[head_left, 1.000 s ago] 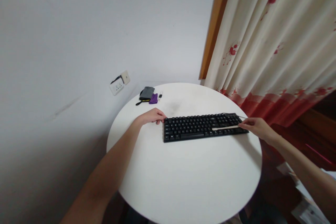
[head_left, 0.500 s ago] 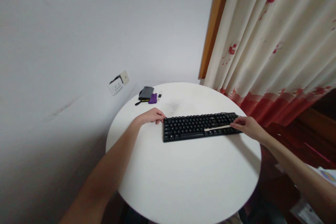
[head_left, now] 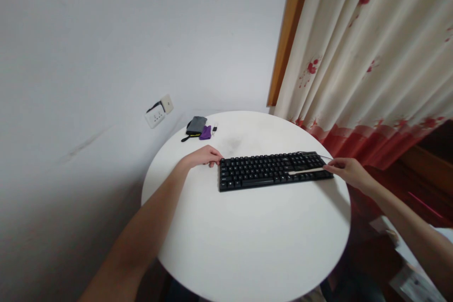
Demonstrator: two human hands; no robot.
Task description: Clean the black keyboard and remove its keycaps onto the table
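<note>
A black keyboard lies flat on a round white table. My left hand is closed at its upper left corner, thumb and fingers pinching the edge. Over the keyboard's right part, my right hand grips one end of a slim cream-coloured stick, shaped like a toothbrush. The stick's slightly wider tip points left and lies on or just above the lower key rows. Whether it touches the keys I cannot tell.
Near the table's back left edge lie a folded grey cloth pouch, a purple cloth and a small black-and-clear item. A wall socket is beyond. A curtain hangs at the right. A thin cable runs behind the keyboard.
My right hand has moved to the right with the toothbrush-like stick, uncovering the keyboard's right end. My left hand stays at the corner.
</note>
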